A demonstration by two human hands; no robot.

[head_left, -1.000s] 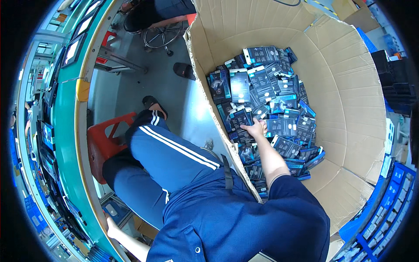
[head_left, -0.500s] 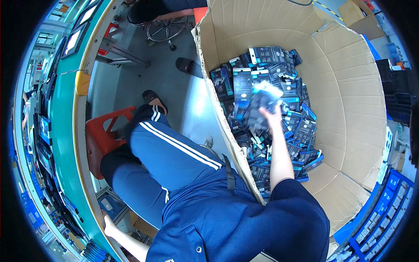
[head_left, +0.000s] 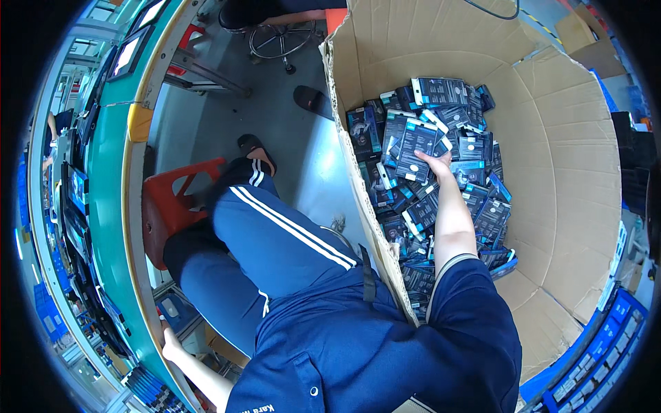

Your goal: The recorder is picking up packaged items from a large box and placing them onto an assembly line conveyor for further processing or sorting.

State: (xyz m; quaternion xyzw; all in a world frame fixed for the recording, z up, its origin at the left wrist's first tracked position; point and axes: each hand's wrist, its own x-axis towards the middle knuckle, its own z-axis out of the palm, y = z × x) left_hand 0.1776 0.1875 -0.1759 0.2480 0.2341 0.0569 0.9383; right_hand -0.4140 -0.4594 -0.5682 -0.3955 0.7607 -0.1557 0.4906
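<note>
One packet pinched in right hand at 12 o'clock – could slip into pile; left hand grips table edge.

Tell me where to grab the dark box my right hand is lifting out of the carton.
Grip the dark box by its long side edges near the lower end, coming from below as the right hand does now. It is flat and thin and tilted up off the pile, so those edges look free; its upper end leans over other boxes.
</note>
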